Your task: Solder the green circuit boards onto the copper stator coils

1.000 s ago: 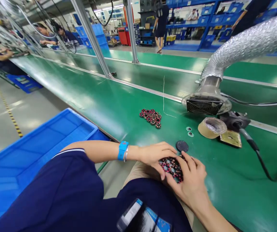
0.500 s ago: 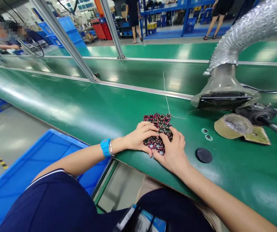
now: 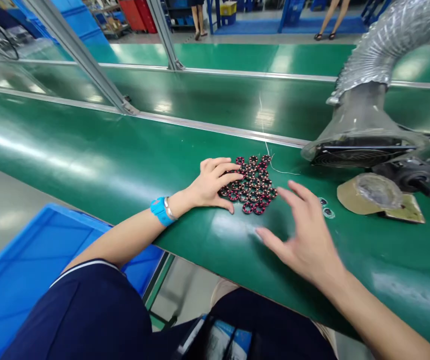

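Several small black rings wound with red and copper-coloured wire lie flat, packed close together on the green bench top. My left hand rests along their left edge, fingers spread over a few of them. Apart from the rings, on their right, my right hand hovers with thumb and fingers wide and nothing between them. A thin white wire trails from the far edge of the cluster. Two small round pieces lie beyond my right hand, partly hidden by it.
A fume hood with a fan hangs from a silver duct at the right. A tape roll lies below it. A blue bin stands at lower left. Metal posts rise behind the bench; people's legs show beyond.
My right hand has left the rings, moving right and opening. My left hand stays at their left side. More rings are exposed, and the black disc is no longer visible. The view has tilted down.
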`<state>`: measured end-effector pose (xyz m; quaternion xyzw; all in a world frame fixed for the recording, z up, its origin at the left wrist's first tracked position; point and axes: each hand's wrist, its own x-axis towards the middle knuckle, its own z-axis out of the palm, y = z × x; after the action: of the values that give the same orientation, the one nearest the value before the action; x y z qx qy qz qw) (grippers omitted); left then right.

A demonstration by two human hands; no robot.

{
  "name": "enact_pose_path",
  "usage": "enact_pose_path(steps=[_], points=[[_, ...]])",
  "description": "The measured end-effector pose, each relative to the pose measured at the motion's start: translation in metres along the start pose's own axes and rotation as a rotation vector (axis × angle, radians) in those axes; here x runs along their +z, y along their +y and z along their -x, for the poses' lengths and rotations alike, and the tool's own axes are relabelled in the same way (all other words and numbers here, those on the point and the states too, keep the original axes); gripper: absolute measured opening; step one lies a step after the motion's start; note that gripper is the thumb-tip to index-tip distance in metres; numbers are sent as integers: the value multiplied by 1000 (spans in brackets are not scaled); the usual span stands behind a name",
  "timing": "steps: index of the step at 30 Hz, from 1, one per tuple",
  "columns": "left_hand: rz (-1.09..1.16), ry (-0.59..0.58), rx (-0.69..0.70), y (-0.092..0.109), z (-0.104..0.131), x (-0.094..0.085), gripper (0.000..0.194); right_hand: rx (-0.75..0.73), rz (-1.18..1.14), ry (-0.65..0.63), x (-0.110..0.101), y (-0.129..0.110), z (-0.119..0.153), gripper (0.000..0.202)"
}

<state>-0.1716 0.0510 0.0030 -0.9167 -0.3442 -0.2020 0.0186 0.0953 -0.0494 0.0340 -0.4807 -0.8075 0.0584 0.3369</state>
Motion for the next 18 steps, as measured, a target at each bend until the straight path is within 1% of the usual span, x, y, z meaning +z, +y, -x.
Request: enact_pose_path(steps=[2,4,5,6,7,8,10,11,13,15,17,18], points=[[-50,44,65,22,-2,-6,82,-34,36,95,-43,-4,28,52],[-102,52,174,50,-7,-7,58,-61,47,185,-80,2,61,42],[-123,49,215,63,-10,-6,49,-59,75,268,-95,11,78,36],[-135,53,242,74,-14,-3,44,-24,134,325,-108,24,95,29],[-140,52,238,81,-18,1,40,38,225,419,-122,42,111,19],[-132,73,244,86,-23,7,36,151,362,533,-137,66,126,9],[-127,106,262,87,-34,19,31,336,545,677,-174,123,152,14],[-141,116,266,85,-39,24,30,431,603,712,-194,154,163,20],[-149,118,276,78,-48,30,32,621,644,700,-236,217,179,33],[-136,111,262,69,-54,33,38,768,638,640,-271,275,187,36],[-146,121,285,59,-55,34,48,846,611,562,-298,323,191,46],[-157,162,313,55,-55,35,52,862,600,532,-308,343,191,46]])
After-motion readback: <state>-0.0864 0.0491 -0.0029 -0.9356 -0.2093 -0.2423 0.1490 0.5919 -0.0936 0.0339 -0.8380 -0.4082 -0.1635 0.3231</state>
